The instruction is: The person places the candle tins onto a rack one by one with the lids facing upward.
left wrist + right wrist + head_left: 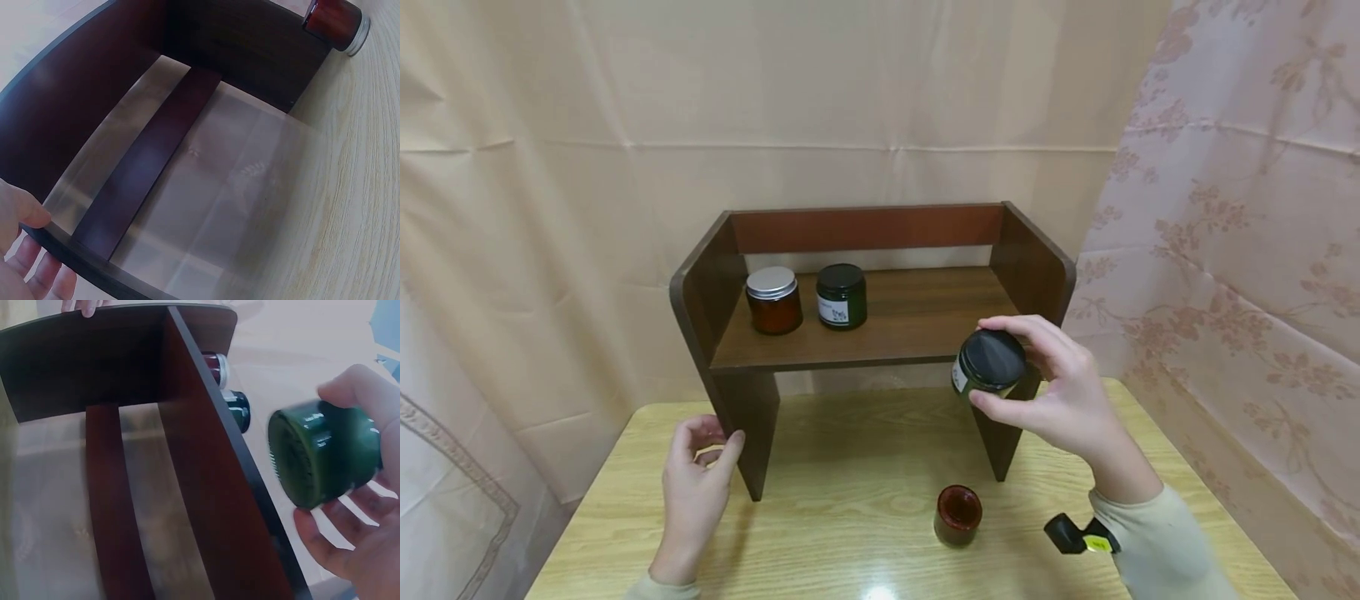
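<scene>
- Right hand gripped green jar at shelf front edge.
- Left hand, fingers relaxed, steadied shelf leg.
- Best kept level, set clear of black-lidded jar.

Looks like a makeshift recording corner set up indoors rather than a lived-in room: beige fabric backdrop hung creased across the back, floral curtain closing off the right side, small light wooden table carrying only a dark wooden desktop shelf and a few cosmetic-style jars. Staged like a demonstration booth, with no furniture or walls of a real home visible
</scene>
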A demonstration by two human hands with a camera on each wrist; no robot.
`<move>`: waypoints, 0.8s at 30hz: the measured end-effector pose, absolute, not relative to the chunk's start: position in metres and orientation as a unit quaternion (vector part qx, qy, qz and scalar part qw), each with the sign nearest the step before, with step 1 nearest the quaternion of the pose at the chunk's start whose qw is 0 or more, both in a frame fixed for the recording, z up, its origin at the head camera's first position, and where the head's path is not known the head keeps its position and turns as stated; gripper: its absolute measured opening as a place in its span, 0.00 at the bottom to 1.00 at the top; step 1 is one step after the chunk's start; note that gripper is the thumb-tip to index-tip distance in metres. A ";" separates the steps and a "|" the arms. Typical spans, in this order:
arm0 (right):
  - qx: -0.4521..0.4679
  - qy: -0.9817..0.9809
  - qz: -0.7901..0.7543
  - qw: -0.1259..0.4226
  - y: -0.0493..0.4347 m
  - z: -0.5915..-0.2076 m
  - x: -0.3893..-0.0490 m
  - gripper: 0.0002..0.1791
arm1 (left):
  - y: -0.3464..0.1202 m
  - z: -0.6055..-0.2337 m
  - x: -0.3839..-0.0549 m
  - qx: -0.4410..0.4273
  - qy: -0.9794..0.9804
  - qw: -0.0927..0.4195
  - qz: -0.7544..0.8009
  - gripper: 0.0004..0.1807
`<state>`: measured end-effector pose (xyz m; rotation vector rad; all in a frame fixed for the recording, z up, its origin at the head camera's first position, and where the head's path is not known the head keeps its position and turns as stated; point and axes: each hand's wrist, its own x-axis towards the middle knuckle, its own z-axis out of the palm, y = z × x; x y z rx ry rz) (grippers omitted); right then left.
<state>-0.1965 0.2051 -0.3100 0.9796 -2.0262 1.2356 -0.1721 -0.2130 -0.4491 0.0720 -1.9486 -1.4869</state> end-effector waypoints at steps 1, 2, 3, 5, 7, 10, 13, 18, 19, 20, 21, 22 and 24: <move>0.361 -0.754 0.468 0.285 0.202 -0.309 -0.198 0.45 | -0.213 -0.449 -0.172 0.029 -0.748 0.338 -0.570 0.16; 0.358 -0.752 0.472 0.290 0.198 -0.308 -0.201 0.45 | -0.213 -0.448 -0.172 0.029 -0.748 0.339 -0.570 0.16; 0.355 -0.750 0.474 0.295 0.195 -0.307 -0.203 0.44 | -0.214 -0.449 -0.172 0.030 -0.749 0.339 -0.569 0.16; 0.350 -0.748 0.478 0.298 0.189 -0.305 -0.209 0.44 | -0.214 -0.449 -0.172 0.030 -0.748 0.341 -0.569 0.17; 0.349 -0.748 0.479 0.299 0.185 -0.303 -0.214 0.43 | -0.213 -0.450 -0.172 0.030 -0.746 0.342 -0.570 0.17; 0.343 -0.752 0.482 0.292 0.179 -0.298 -0.221 0.42 | -0.212 -0.451 -0.172 0.032 -0.745 0.343 -0.571 0.17; 0.333 -0.759 0.484 0.281 0.173 -0.292 -0.228 0.40 | -0.211 -0.452 -0.173 0.033 -0.746 0.344 -0.569 0.17; 0.321 -0.775 0.475 0.266 0.163 -0.279 -0.238 0.39 | -0.213 -0.452 -0.174 0.035 -0.747 0.340 -0.571 0.17; 0.319 -0.780 0.468 0.265 0.161 -0.277 -0.241 0.39 | -0.213 -0.451 -0.173 0.035 -0.747 0.339 -0.571 0.17; 0.316 -0.786 0.461 0.265 0.159 -0.275 -0.243 0.39 | -0.213 -0.451 -0.173 0.036 -0.747 0.339 -0.572 0.17; 0.314 -0.792 0.453 0.264 0.157 -0.273 -0.245 0.39 | -0.213 -0.451 -0.173 0.036 -0.747 0.338 -0.572 0.17; 0.312 -0.798 0.444 0.263 0.155 -0.272 -0.248 0.38 | -0.213 -0.450 -0.173 0.036 -0.746 0.338 -0.572 0.17; 0.307 -0.807 0.431 0.261 0.152 -0.269 -0.254 0.38 | -0.213 -0.450 -0.173 0.036 -0.747 0.339 -0.571 0.17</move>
